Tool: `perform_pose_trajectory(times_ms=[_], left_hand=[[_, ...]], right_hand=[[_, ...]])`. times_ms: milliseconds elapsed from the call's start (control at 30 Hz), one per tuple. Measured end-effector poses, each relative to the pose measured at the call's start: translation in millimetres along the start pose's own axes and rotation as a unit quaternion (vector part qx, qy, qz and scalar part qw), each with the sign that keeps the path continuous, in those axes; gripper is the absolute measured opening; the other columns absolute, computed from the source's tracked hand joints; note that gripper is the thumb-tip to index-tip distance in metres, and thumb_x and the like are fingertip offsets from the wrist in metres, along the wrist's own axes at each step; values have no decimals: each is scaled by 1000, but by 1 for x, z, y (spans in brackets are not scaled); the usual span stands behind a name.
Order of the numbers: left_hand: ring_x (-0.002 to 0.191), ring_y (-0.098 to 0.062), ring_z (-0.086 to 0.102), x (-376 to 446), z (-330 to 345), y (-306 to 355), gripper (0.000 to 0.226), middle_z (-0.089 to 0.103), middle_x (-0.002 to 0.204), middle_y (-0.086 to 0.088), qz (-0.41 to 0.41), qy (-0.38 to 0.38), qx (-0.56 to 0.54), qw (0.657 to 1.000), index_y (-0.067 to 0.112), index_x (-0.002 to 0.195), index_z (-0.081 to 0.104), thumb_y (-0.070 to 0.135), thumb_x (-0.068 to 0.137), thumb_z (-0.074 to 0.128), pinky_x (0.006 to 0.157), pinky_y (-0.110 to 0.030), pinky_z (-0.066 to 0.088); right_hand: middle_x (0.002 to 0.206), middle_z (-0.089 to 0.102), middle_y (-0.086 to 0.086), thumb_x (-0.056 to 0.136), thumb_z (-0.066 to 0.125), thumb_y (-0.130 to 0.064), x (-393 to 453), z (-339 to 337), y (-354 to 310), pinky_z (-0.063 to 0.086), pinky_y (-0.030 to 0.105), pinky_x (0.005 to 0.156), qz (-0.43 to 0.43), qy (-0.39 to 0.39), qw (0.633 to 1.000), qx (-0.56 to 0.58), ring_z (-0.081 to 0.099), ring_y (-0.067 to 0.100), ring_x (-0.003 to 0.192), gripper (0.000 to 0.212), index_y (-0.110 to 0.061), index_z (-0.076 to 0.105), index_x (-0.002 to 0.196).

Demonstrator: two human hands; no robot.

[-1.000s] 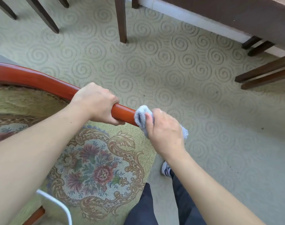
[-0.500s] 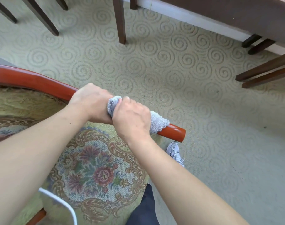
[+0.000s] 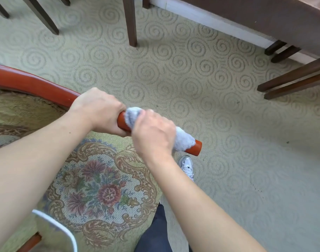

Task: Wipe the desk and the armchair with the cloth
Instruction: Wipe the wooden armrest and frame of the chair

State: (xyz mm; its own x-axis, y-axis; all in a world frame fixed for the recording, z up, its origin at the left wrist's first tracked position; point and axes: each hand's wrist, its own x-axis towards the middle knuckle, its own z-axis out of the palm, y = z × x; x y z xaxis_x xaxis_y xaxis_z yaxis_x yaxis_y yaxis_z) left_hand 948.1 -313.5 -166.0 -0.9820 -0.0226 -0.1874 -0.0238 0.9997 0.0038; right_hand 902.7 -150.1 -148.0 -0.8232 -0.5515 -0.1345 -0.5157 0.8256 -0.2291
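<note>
- Carpet point(image 3: 201, 73), swirl-patterned, lies open right of the armchair point(image 3: 101, 188).
- Worktop point(image 3: 264, 17) cut off at the top right.
- Left hand point(image 3: 99, 110) curls round the red armrest point(image 3: 37, 84).
- Right hand point(image 3: 152, 132) wraps the cloth point(image 3: 183, 140) round the armrest near its tip, fingers hidden underneath.

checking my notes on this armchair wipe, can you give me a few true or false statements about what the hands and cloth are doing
1. The right hand wraps the cloth round the red wooden armrest. True.
2. The left hand lies flat on the floral seat cushion. False: it grips the armrest beside the cloth.
3. The armrest's end shows past the cloth. True.
4. The cloth is bright yellow. False: it is pale grey-blue.
5. A shoe stands on the carpet below the armrest's end. True.
</note>
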Motion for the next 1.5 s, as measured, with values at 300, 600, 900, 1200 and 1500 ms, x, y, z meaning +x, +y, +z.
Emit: perform_pose_trajectory(times_ms=[300,600,900,1200,1500], left_hand=[[62,-22,67,-1,2,-1,78,64,62,7,12,22,-8,1000,29,60,48,104,51,26,54,-28,30],[54,-23,66,-1,0,-3,67,51,52,11,4,31,7,999,23,54,44,90,57,35,50,-26,22],[62,-21,63,-5,-4,3,84,64,66,10,-15,4,8,1000,35,72,62,106,49,24,55,-29,33],[68,-18,59,-11,-8,7,75,58,68,13,-58,-98,8,993,36,79,57,100,48,34,59,-28,35],[119,-10,57,36,-86,86,87,60,130,14,-115,-287,-257,916,36,136,53,77,62,73,102,-29,44]], right_hand=[[75,58,6,99,18,-32,-30,-12,104,38,36,58,37,15,999,20,61,32,71,45,-15,57,84],[69,69,8,95,44,-25,0,11,-16,42,38,63,58,85,995,12,64,31,64,32,-15,64,73],[64,58,11,94,37,-31,-24,4,80,40,41,54,-101,156,983,4,53,34,57,35,-12,55,70],[66,60,11,105,28,-36,-64,-4,222,32,39,61,192,-43,975,99,59,37,75,52,-16,45,60],[90,76,-5,106,35,-43,-12,-134,239,55,28,76,260,-82,840,469,70,8,82,46,-19,71,88]])
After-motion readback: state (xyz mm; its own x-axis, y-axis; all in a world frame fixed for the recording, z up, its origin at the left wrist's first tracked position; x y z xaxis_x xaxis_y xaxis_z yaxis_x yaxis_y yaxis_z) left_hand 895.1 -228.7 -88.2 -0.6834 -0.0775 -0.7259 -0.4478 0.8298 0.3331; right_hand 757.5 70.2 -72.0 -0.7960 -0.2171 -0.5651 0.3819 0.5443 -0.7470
